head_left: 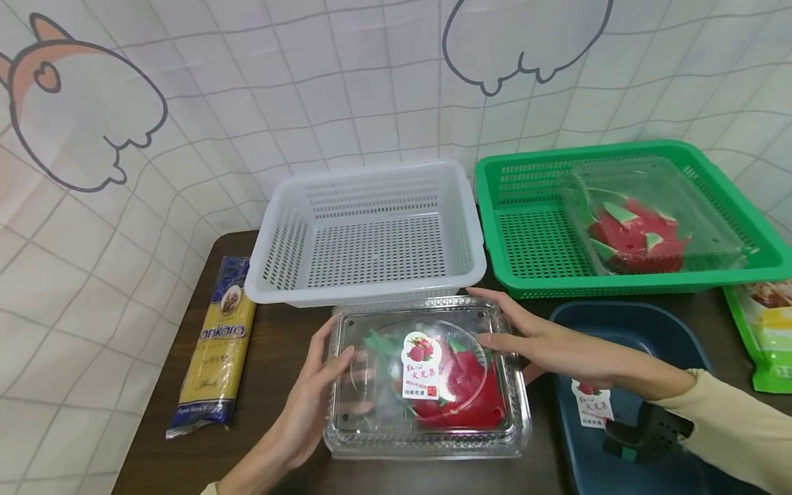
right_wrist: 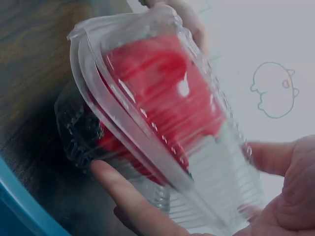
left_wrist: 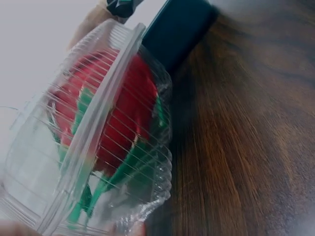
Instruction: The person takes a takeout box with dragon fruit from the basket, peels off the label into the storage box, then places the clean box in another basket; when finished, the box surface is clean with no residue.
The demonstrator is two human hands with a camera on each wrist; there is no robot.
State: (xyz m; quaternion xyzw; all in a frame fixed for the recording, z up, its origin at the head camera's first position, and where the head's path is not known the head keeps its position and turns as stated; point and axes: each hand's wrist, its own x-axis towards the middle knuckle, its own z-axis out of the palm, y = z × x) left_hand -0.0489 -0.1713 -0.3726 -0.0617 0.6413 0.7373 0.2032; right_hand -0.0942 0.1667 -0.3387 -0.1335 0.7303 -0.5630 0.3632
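Note:
A clear plastic clamshell box (head_left: 371,443) with a round label (head_left: 422,364) on its lid is held between both hands. Inside it lies a red dragon fruit (head_left: 479,399) with green scales, also visible through the ribbed wall in both wrist views. The left hand (head_left: 306,405) grips the left side, its thumb over the lid and other fingers partly seen through the plastic. On the opposite side, the right hand (head_left: 538,344) holds the box by its edge; in the right wrist view its thumb and fingers (right_wrist: 130,201) straddle the box.
Behind the box stand a white basket (head_left: 365,292) and a green basket (head_left: 520,261) with another boxed dragon fruit (head_left: 643,237). A yellow-blue ankara packet (head_left: 216,344) lies left. Under the right forearm is a dark blue bin (head_left: 631,323) showing a label (head_left: 592,404); a green package (head_left: 770,344) lies farther right.

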